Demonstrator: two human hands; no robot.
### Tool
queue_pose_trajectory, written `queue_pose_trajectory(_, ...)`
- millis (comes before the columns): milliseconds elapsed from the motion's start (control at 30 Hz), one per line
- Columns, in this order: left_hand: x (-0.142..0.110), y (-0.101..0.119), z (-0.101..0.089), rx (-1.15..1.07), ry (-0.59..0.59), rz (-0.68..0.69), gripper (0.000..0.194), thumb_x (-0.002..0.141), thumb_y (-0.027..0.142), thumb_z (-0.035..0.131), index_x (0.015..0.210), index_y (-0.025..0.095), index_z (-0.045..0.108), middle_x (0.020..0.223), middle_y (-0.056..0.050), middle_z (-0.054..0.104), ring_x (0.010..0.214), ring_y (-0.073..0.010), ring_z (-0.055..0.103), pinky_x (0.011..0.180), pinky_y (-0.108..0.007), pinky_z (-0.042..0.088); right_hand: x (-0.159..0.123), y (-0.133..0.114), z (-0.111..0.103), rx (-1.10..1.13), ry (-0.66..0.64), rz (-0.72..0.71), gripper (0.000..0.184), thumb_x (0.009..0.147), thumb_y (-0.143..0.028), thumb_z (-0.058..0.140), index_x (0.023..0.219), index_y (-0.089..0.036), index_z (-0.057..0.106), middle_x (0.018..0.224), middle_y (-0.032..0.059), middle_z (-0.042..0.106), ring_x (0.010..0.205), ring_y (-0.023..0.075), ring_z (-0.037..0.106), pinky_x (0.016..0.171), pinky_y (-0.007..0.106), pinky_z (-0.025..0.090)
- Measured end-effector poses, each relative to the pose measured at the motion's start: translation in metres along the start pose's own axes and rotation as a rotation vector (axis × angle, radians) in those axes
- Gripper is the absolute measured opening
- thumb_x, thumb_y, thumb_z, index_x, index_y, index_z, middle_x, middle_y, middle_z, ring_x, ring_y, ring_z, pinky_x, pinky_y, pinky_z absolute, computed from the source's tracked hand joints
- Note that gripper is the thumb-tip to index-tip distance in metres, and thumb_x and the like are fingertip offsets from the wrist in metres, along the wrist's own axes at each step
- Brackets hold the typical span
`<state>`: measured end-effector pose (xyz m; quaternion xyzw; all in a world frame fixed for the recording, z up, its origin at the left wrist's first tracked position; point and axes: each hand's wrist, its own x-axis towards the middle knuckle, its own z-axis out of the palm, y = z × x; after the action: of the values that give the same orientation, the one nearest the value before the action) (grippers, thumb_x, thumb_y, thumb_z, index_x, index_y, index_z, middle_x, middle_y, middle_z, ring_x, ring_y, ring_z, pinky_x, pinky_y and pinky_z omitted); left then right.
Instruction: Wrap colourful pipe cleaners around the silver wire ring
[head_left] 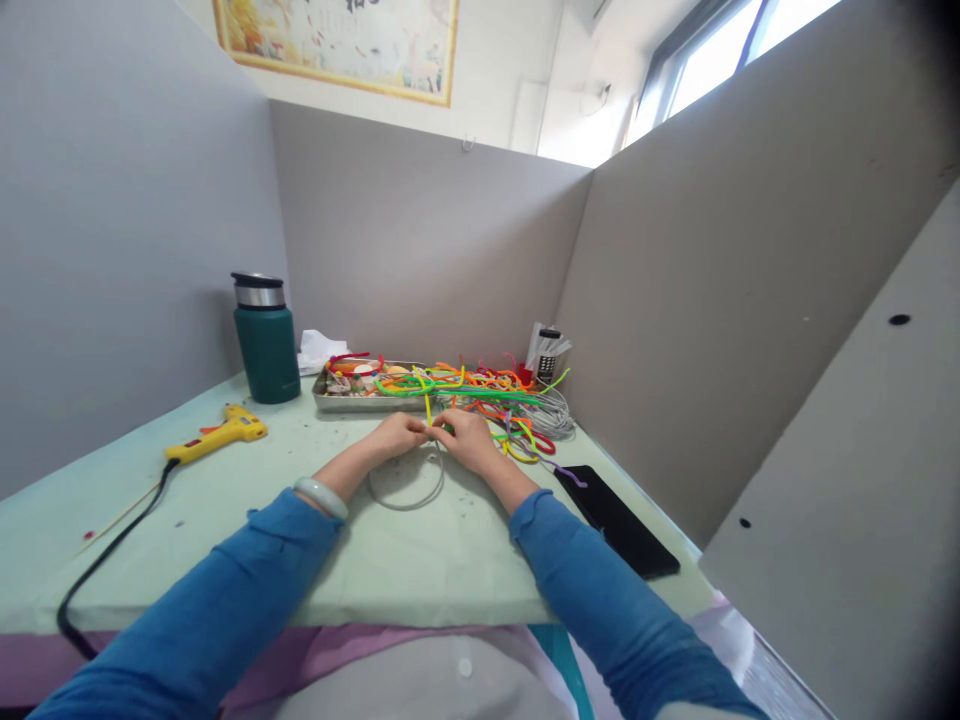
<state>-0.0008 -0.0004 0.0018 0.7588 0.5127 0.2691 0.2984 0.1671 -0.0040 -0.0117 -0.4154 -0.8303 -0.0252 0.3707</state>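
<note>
My left hand (400,436) and my right hand (463,437) meet over the middle of the table, fingertips pinched together. Between them a yellow pipe cleaner (428,405) stands up from the pinch. A thin grey ring (406,507) hangs below the fingers, its upper part hidden by my hands. Both hands are closed, and the yellow strand appears to be wound at the ring. Just beyond lies a heap of colourful pipe cleaners (495,392), with a coil of grey wire (556,415) at its right.
A metal tray (375,404) of small parts sits at the back, near a green bottle (266,350). A yellow glue gun (217,435) with a black cord lies left, beside a thin stick (120,518). At right is a black phone (626,525). Grey partitions (427,230) enclose the table.
</note>
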Motion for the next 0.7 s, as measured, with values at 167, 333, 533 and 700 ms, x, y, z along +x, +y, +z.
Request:
queue_pose_trajectory(167, 0.005, -0.006, -0.002, -0.006, 0.039, -0.073, 0.041, 0.06, 0.05, 0.058, 0.074, 0.012, 0.068, 0.049, 0.003, 0.044, 0.047, -0.0079, 0.031, 0.046, -0.022, 0.021, -0.001, -0.002, 0.0, -0.021, -0.064, -0.055, 0.013, 0.079, -0.027, 0.056, 0.088, -0.021, 0.063, 0.086, 0.0032, 0.064, 0.077, 0.014, 0.055, 0.066, 0.023, 0.035)
queue_pose_trajectory(333, 0.008, -0.009, -0.001, 0.006, 0.071, -0.079, 0.044, 0.059, 0.052, 0.059, 0.076, 0.014, 0.07, 0.049, 0.003, 0.045, 0.049, -0.0085, 0.031, 0.047, -0.023, 0.023, -0.001, -0.002, 0.002, -0.035, -0.061, -0.085, 0.013, 0.081, -0.024, 0.052, 0.086, -0.02, 0.063, 0.083, 0.0035, 0.063, 0.076, 0.0141, 0.055, 0.065, 0.023, 0.035)
queue_pose_trajectory(533, 0.006, -0.003, -0.003, 0.053, 0.084, -0.031, 0.046, 0.058, 0.054, 0.058, 0.075, 0.014, 0.071, 0.051, 0.002, 0.051, 0.052, -0.0101, 0.036, 0.05, -0.023, 0.025, -0.001, 0.0, 0.002, 0.055, -0.001, -0.067, 0.013, 0.082, -0.023, 0.05, 0.085, -0.019, 0.063, 0.084, 0.0033, 0.061, 0.078, 0.0128, 0.053, 0.068, 0.022, 0.036)
queue_pose_trajectory(700, 0.003, 0.002, -0.003, 0.035, 0.054, 0.003, 0.042, 0.057, 0.051, 0.059, 0.073, 0.014, 0.071, 0.048, 0.002, 0.049, 0.052, -0.0106, 0.036, 0.049, -0.023, 0.024, 0.001, 0.004, 0.003, 0.145, 0.042, -0.003, 0.013, 0.081, -0.027, 0.053, 0.08, -0.019, 0.063, 0.081, 0.0026, 0.058, 0.077, 0.013, 0.051, 0.068, 0.022, 0.036)
